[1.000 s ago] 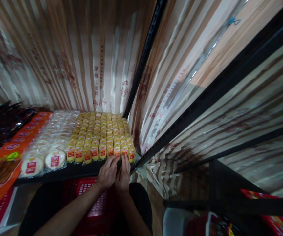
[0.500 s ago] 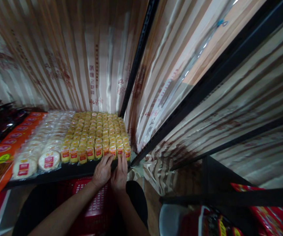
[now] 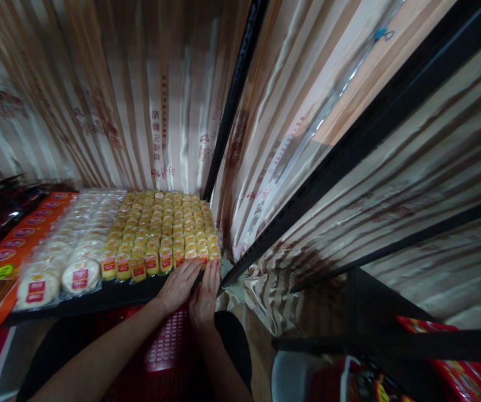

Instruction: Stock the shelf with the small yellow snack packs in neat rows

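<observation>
Rows of small yellow wrapped snack packets (image 3: 165,223) with red-and-white labels stand on a black shelf (image 3: 140,295). My left hand (image 3: 180,286) lies against the front row near its right end, fingers stretched out and close together over the packets' labels. Beside it, my right hand (image 3: 205,296) touches the last packets at the right corner, its fingers straight and pointing up. Both hands look open, with nothing gripped in either. The fingers partly cover the packets they touch.
White round wrapped cakes (image 3: 80,276) stand in rows left of the yellow packets, then orange bags (image 3: 4,268). A red plastic basket (image 3: 166,340) sits below the shelf. Black metal posts (image 3: 234,106) and striped curtains (image 3: 173,123) close off the back and right.
My left hand has slid slightly right, its fingers now flatter across the packet fronts. My right fingers have shifted a little right, to the end packet. The view has tilted slightly.
</observation>
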Demonstrator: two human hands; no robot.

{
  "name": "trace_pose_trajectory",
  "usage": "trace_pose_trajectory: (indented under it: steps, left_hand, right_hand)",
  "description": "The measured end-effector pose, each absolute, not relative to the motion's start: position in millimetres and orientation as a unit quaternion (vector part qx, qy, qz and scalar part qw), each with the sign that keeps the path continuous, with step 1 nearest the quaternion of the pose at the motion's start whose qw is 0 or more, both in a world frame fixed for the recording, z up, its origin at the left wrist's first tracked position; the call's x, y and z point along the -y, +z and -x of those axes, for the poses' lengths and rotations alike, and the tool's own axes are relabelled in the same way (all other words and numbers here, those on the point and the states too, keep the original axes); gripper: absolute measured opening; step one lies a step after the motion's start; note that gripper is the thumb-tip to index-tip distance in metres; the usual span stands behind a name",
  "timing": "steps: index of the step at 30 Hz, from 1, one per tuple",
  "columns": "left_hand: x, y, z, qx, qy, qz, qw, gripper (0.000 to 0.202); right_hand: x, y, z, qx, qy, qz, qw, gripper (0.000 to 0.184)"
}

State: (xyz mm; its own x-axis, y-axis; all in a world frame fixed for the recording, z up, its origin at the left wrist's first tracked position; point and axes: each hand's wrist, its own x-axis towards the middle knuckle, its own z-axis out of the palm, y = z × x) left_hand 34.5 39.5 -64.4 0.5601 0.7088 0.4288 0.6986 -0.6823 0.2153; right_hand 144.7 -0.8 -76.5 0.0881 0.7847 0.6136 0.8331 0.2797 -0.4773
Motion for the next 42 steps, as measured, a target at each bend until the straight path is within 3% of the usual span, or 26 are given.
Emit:
trace_pose_trajectory:
  steps: [14, 21, 42]
  left_hand:
    - [-38.4, -62.1, -34.4, -0.396, 0.261, -0.878, 0.061, 0.044]
    - [-34.7, -63.3, -30.8, -0.364, 0.266, -0.892, 0.01, 0.037]
    - [-10.0, -50.7, -1.6, -0.502, 0.285, -0.811, -0.099, 0.043]
  right_hand:
    - [-8.5, -79.6, -143.2, 0.664, -0.043, 0.59, 0.457, 0.053]
    - [-6.5, -80.9, -145.1, 0.646, -0.028, 0.596, 0.476, 0.051]
    - [10.5, -69.2, -121.3, 0.737, 0.015, 0.559, 0.379, 0.069]
